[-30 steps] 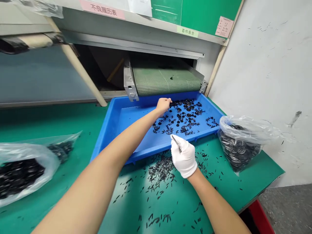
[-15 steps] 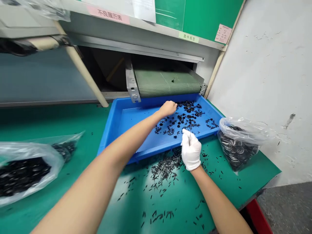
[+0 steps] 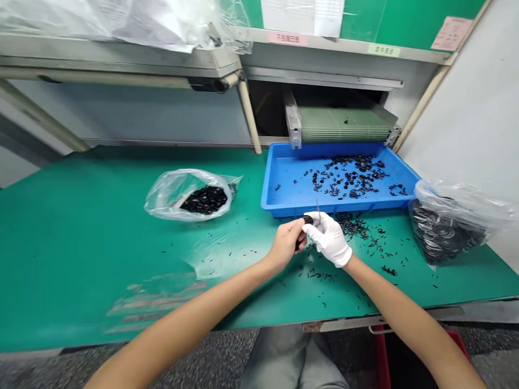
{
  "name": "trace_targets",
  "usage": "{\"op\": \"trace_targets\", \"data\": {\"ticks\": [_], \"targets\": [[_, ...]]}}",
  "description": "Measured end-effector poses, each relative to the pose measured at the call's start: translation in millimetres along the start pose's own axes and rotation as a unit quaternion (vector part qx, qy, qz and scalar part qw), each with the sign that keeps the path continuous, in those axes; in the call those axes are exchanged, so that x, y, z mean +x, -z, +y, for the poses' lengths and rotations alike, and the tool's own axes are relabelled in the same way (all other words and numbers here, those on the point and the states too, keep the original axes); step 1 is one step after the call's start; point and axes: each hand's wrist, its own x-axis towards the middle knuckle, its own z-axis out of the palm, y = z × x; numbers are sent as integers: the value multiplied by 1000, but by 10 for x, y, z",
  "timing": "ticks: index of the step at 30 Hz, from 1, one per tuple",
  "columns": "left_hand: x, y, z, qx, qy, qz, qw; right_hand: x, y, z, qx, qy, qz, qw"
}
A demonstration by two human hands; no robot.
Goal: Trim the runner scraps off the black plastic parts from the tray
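Note:
My left hand [image 3: 287, 243], bare, is closed on small round black parts [image 3: 308, 219] near the front edge of the blue tray. My right hand [image 3: 330, 240], in a white glove, meets it from the right, its fingers closed around a thin pointed tool [image 3: 318, 209] whose tip sticks up. The two hands touch at one black part. Behind them the blue tray [image 3: 324, 208] holds scattered black parts [image 3: 360, 175]. Many small black slivers [image 3: 357, 227] lie on the green table beside and beyond my right hand.
An open plastic bag of black parts [image 3: 205, 200] lies left of the tray; a fuller bag [image 3: 441, 232] stands at its right. A green conveyor [image 3: 344, 124] ends above the tray's back. A red bin [image 3: 381, 356] is below the table's front edge.
My left hand has come back out of the tray and now meets my right hand, with black parts in its fingers. The view has swung left and down.

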Motion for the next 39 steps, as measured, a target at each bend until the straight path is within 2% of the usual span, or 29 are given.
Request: {"op": "trace_targets", "data": {"ticks": [3,6,8,11,15,16,18,20,22,23,26,29,32,34,36,39], "targets": [[-73,77,-80,-40,30,-19,999,-27,-19,1,-12,-48,-36,998],[-98,182,-176,-95,81,-88,988,-28,-6,-8,-31,-63,-114,991],[-87,235,-236,-116,107,-120,980,-26,4,-15,-51,-67,-135,987],[-55,263,-312,-82,92,-105,987,-17,17,-32,-128,-55,-129,982],[-72,232,-375,-4,55,-63,996,-5,-18,-40,-271,51,-117,954],[-90,218,-382,3,47,-58,997,-5,-37,-36,-285,55,-104,951],[-131,189,-386,8,32,-62,998,-6,-72,-25,-265,-2,-62,962],[-160,168,-379,5,30,-83,996,-1,-81,-19,-201,-105,-26,974],[-158,167,-360,-17,49,-102,993,18,-52,-30,-144,-180,-15,973],[-143,176,-346,-41,62,-104,992,34,-24,-44,-134,-194,-20,972],[-68,238,-285,-143,100,-105,979,110,97,-99,-186,-151,-61,969],[3,315,-212,-216,125,-99,963,199,229,-123,-269,-85,-143,949],[37,374,-150,-277,141,-57,949,260,335,-86,-271,-71,-214,936],[41,395,-111,-325,139,-17,935,282,374,-45,-257,-57,-216,940],[40,399,-58,-364,129,13,922,292,382,-7,-250,-37,-190,949],[63,369,83,-393,105,15,913,293,340,46,-233,-17,-132,963]]}}
